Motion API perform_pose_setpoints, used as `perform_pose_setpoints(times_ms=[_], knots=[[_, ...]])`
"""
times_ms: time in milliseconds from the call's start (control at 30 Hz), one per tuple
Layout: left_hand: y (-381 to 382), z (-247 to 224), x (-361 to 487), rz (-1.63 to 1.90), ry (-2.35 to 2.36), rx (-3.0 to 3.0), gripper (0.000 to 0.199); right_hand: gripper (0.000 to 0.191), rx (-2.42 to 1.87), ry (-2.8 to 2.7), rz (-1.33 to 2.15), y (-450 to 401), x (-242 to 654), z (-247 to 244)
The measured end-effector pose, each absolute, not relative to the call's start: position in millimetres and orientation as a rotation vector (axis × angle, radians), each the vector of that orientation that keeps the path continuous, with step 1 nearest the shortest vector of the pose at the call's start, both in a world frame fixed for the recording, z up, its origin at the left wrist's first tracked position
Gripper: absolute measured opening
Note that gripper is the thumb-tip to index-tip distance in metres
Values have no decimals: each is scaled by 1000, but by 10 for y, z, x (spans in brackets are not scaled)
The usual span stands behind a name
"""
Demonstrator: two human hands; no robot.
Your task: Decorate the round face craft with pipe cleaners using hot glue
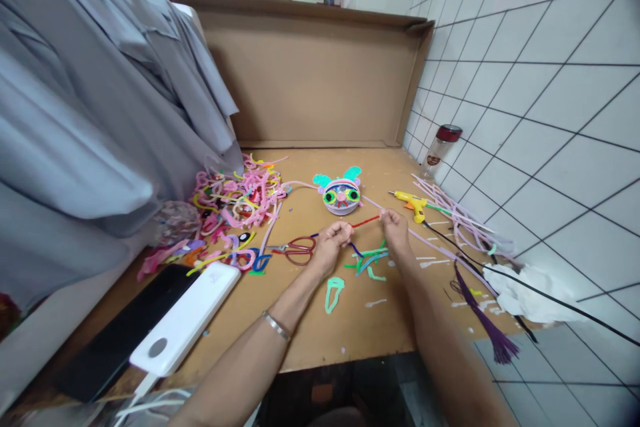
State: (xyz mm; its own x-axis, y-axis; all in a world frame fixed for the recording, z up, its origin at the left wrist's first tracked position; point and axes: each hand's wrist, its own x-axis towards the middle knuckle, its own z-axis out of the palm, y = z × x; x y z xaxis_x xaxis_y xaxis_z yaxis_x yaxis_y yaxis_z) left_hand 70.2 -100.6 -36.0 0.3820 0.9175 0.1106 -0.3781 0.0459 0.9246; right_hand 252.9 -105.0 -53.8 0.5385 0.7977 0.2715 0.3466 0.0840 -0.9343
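Note:
A short red pipe cleaner is stretched between my two hands above the table. My left hand pinches its left end, and my right hand pinches the other. Just beyond them stands a round animal head with turquoise ears, green-ringed eyes and a pink nose. Below my hands lie green and blue pipe cleaner pieces and a mint-green loop. Red-handled scissors rest beside my left hand, their handles partly behind it.
A tangled heap of colourful pipe cleaners covers the left side. Nearer are a white power bank and a black phone. To the right are a yellow glue gun with its cord, lilac stems, a purple tassel and a glass bottle.

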Motion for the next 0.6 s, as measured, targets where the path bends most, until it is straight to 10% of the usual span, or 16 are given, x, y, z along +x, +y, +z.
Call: perform_pose_setpoints(times_ms=[600], knots=[[-955, -371, 636, 1223, 751, 1218, 43, 40, -1571, -1432, 380, -1269, 2225, -331]])
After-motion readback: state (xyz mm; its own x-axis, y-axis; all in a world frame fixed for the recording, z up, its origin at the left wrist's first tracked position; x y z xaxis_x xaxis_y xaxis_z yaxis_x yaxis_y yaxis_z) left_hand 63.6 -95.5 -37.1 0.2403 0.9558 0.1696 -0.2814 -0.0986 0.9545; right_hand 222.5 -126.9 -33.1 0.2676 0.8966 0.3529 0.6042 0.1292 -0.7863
